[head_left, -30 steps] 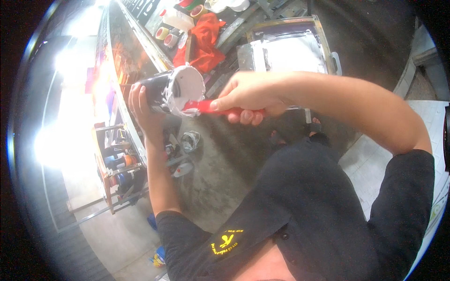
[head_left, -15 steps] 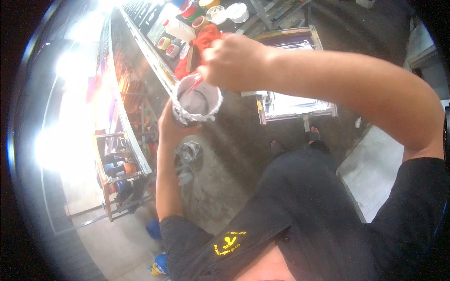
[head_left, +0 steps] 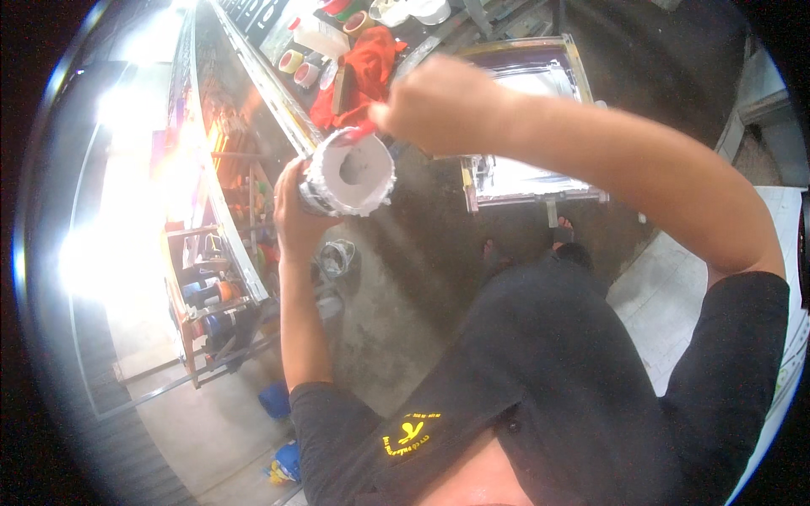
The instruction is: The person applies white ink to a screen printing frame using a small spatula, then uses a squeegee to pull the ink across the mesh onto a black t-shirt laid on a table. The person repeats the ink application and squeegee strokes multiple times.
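Observation:
My left hand [head_left: 295, 211] is wrapped round the side of a white tub [head_left: 382, 189]. Thick white paste crusts the tub's rim, and its mouth is tilted toward the right. Inside, pale walls surround a darker grey hollow. My right hand [head_left: 443, 101], blurred by motion, is closed above and to the right of the tub. A red tool [head_left: 363, 131], perhaps a spatula, runs from its fingers to the tub's far rim. Its exact shape is too blurred to make out.
Beyond the tub lie a red cloth [head_left: 369, 63], a white bottle [head_left: 321, 37] and several small tubs. A white-smeared screen frame [head_left: 582, 76] stands behind my right forearm. At left is a rack [head_left: 190, 341] with bottles. A clear bag-like item [head_left: 339, 257] rests below the tub.
The tub has tipped further over, its mouth turning more toward the right. My right hand has shifted right and slightly down, with the red tool moving from inside the tub to its rim.

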A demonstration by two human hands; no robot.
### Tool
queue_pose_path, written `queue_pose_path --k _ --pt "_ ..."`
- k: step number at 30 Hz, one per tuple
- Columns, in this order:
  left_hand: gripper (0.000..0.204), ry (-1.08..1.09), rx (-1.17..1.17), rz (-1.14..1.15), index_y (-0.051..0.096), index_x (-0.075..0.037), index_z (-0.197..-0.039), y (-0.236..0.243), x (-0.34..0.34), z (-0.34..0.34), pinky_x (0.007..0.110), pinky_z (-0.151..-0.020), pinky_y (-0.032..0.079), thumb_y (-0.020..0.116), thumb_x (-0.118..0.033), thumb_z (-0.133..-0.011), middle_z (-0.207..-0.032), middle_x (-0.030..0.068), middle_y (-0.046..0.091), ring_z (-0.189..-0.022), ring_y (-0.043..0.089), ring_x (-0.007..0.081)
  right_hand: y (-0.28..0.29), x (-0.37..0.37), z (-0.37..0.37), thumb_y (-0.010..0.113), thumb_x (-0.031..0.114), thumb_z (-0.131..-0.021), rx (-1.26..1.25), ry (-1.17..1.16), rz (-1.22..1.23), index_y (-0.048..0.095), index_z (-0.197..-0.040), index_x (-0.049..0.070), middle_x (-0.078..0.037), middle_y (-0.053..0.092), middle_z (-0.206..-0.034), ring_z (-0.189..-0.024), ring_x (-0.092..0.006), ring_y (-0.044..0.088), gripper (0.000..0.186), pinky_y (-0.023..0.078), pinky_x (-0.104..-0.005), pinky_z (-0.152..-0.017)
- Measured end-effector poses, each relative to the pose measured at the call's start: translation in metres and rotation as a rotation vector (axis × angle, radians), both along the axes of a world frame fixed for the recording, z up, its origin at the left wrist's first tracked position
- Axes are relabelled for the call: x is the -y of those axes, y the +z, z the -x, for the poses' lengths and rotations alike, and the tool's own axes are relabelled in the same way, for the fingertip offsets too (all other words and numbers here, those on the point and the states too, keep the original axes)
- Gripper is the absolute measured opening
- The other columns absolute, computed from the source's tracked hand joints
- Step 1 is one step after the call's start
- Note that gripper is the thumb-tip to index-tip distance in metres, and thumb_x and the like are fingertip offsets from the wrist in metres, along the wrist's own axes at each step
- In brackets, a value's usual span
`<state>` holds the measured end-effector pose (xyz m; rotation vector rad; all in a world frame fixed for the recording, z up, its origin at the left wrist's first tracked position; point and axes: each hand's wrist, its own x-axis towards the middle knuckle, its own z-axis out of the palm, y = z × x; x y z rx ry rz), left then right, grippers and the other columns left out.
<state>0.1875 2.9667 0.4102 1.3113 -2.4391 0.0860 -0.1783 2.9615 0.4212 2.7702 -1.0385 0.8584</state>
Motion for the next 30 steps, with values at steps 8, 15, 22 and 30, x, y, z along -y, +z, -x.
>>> queue_pose_path --k 8,15,22,30 --pt "0.119 -0.034 0.032 -0.003 0.053 -0.005 -0.153 -0.004 0.004 0.007 0.048 -0.116 0.051 0.108 -0.027 -0.049 -0.146 0.0192 0.065 -0.134 0.064 0.0381 -0.03 -0.03 0.0 0.068 0.014 -0.087 0.023 0.145 -0.011 0.07 -0.081 0.0 -0.016 0.071 -0.068 -0.062 -0.0331 0.074 0.016 0.06 -0.047 -0.058" --pt "0.117 -0.043 0.058 0.025 0.057 -0.004 -0.149 0.001 0.001 0.042 0.048 -0.112 0.053 0.107 -0.021 -0.045 -0.142 0.018 0.066 -0.133 0.063 0.0372 -0.028 -0.057 0.026 0.073 0.017 -0.087 -0.084 0.142 0.026 0.082 -0.08 0.007 -0.01 0.079 -0.078 -0.074 -0.0291 0.08 0.015 0.065 -0.0427 -0.066" --pt "0.102 -0.063 0.122 0.222 0.056 -0.003 -0.149 0.014 -0.007 0.086 0.049 -0.116 0.051 0.104 -0.028 -0.063 -0.146 0.0197 0.064 -0.136 0.062 0.0389 -0.038 -0.047 0.079 0.071 0.015 -0.085 0.122 0.084 0.022 0.082 -0.084 0.005 -0.013 0.079 -0.081 -0.075 -0.0292 0.081 0.015 0.065 -0.0427 -0.066" --pt "0.076 -0.086 0.224 0.379 0.058 -0.001 -0.145 0.041 -0.04 0.126 0.049 -0.12 0.047 0.084 0.001 -0.074 -0.149 0.0183 0.062 -0.143 0.056 0.0393 -0.04 -0.057 0.119 0.065 0.014 -0.097 0.232 0.084 -0.247 0.072 -0.102 0.001 -0.016 0.075 -0.078 -0.075 -0.0346 0.078 0.016 0.063 -0.0463 -0.066"
